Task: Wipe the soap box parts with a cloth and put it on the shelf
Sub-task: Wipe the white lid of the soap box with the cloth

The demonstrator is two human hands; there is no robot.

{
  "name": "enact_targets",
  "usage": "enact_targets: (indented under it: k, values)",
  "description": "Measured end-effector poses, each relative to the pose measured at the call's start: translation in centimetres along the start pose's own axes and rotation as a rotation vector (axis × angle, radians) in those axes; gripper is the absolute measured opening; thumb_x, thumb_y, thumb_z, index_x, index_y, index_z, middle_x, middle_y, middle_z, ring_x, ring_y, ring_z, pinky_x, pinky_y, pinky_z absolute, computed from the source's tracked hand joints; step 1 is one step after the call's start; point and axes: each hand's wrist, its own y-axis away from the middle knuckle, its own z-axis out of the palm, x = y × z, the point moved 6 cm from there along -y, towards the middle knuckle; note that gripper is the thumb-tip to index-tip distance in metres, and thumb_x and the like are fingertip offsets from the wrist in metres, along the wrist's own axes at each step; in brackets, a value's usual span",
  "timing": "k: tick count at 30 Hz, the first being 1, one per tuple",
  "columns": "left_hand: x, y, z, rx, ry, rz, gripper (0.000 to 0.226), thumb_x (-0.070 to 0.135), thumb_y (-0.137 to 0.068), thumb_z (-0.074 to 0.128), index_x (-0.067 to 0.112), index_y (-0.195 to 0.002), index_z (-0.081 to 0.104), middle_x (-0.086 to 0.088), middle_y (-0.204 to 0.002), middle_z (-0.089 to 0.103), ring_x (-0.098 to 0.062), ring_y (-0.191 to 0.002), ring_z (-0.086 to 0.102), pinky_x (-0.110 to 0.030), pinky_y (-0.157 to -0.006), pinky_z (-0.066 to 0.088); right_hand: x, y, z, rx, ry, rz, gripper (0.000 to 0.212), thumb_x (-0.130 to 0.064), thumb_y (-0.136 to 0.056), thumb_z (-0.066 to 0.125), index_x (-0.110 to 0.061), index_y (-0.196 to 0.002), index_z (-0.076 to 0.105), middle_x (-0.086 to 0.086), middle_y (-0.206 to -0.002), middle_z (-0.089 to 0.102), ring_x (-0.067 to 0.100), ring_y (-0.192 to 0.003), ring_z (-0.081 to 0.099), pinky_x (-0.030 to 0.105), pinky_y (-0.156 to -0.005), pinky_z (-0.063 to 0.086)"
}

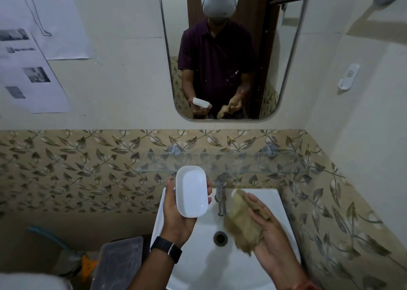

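Note:
My left hand point(176, 214) holds a white soap box part point(192, 191), hollow side facing me, above the left half of the sink. My right hand point(267, 228) grips a tan cloth point(241, 221) that hangs beside the tap, a short way right of the box part and apart from it. A glass shelf point(275, 164) runs along the leaf-patterned tiles just above both hands. The shelf looks bare. Only this one soap box part shows.
A white sink point(273, 198) with a drain point(220, 238) lies under my hands, and a chrome tap point(221, 193) stands between them. A mirror point(220, 47) hangs above. A grey lidded bin point(120, 261) sits lower left. A white wall hook point(349, 77) is on the right.

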Motion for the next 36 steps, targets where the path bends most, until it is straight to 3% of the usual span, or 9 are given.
enact_targets:
  k: [3, 8, 12, 15, 19, 24, 27, 30, 36]
  values:
    - [-0.5, 0.1, 0.5, -0.031, -0.076, -0.006, 0.061, 0.058, -0.099, 0.048, 0.013, -0.137, 0.063, -0.028, -0.139, 0.060, -0.040, -0.115, 0.061, -0.046, -0.088, 0.057, -2.0, 0.1, 2.6, 0.010, 0.149, -0.207, 0.041, -0.004, -0.086, 0.061, -0.017, -0.124, 0.068, 0.002, -0.128, 0.070, 0.024, -0.121, 0.064, 0.045, -0.106, 0.047]
    - [-1.8, 0.7, 1.6, -0.050, -0.079, -0.063, 0.051, 0.048, -0.101, 0.051, 0.012, -0.134, 0.066, -0.018, -0.129, 0.070, -0.031, -0.114, 0.067, -0.043, -0.096, 0.057, 0.5, 1.0, 8.1, -0.045, 0.658, -0.368, 0.036, -0.010, -0.098, 0.060, -0.039, -0.116, 0.071, -0.014, -0.105, 0.075, 0.005, -0.072, 0.065, 0.026, -0.058, 0.051]
    - [-1.4, 0.7, 0.6, 0.051, -0.176, -0.070, 0.062, 0.053, -0.092, 0.060, 0.008, -0.134, 0.064, -0.029, -0.128, 0.067, -0.041, -0.110, 0.065, -0.053, -0.100, 0.053, 3.6, 3.1, 9.2, -0.252, 1.188, -0.485, 0.046, -0.003, -0.090, 0.051, -0.033, -0.120, 0.069, -0.013, -0.117, 0.071, 0.004, -0.106, 0.065, 0.021, -0.094, 0.052]
    - [-1.3, 1.0, -0.2, 0.045, -0.250, -0.019, 0.052, 0.052, -0.087, 0.063, 0.019, -0.126, 0.072, -0.024, -0.124, 0.070, -0.033, -0.101, 0.073, -0.044, -0.080, 0.062, 3.8, 3.2, 9.0, -0.367, 1.488, -0.357, 0.028, -0.016, -0.092, 0.053, -0.033, -0.110, 0.067, -0.003, -0.104, 0.072, 0.013, -0.095, 0.065, 0.030, -0.088, 0.053]
    - [-0.9, 1.2, -1.4, -0.015, -0.147, -0.032, 0.065, 0.058, -0.090, 0.060, 0.016, -0.140, 0.061, -0.023, -0.137, 0.064, -0.034, -0.116, 0.065, -0.041, -0.083, 0.061, 0.0, 2.0, 6.4, -0.301, 1.504, -0.131, 0.028, -0.008, -0.077, 0.051, -0.018, -0.089, 0.075, -0.002, -0.094, 0.076, 0.012, -0.090, 0.069, 0.034, -0.087, 0.056]
    - [0.6, 0.8, -1.2, -0.035, -0.270, 0.078, 0.057, 0.061, -0.076, 0.076, 0.027, -0.122, 0.075, -0.008, -0.119, 0.076, -0.027, -0.106, 0.071, -0.039, -0.083, 0.060, -3.7, 2.4, 5.5, 0.036, 1.275, -0.440, 0.035, -0.005, -0.088, 0.056, -0.034, -0.098, 0.072, -0.017, -0.089, 0.071, -0.011, -0.078, 0.063, 0.007, -0.064, 0.046]
    - [0.2, 0.6, -0.2, -0.007, -0.341, 0.112, 0.038, 0.051, -0.090, 0.065, 0.025, -0.114, 0.078, -0.009, -0.113, 0.076, -0.027, -0.106, 0.067, -0.043, -0.092, 0.052, -1.5, 2.8, 7.9, -0.038, 1.244, -0.699, 0.049, 0.010, -0.082, 0.057, -0.020, -0.117, 0.071, -0.006, -0.112, 0.070, 0.003, -0.105, 0.064, 0.019, -0.091, 0.050]
    - [-0.1, 0.7, 1.5, 0.003, -0.390, 0.146, 0.043, 0.038, -0.090, 0.064, 0.009, -0.120, 0.073, -0.022, -0.118, 0.073, -0.032, -0.107, 0.068, -0.045, -0.094, 0.054, 3.3, 2.2, 8.7, -0.085, 1.347, -0.629, 0.060, 0.017, -0.078, 0.049, -0.009, -0.131, 0.062, 0.007, -0.124, 0.061, 0.021, -0.117, 0.057, 0.029, -0.103, 0.046]
    - [1.2, 0.6, 3.3, -0.035, -0.613, 0.372, 0.029, 0.034, -0.092, 0.065, 0.010, -0.102, 0.074, 0.005, -0.090, 0.076, -0.008, -0.085, 0.068, -0.021, -0.071, 0.055, 5.8, 1.2, 8.9, -0.086, 1.272, -0.446, 0.044, 0.007, -0.084, 0.044, -0.017, -0.115, 0.064, -0.002, -0.102, 0.052, 0.020, -0.092, 0.060, 0.028, -0.080, 0.054]
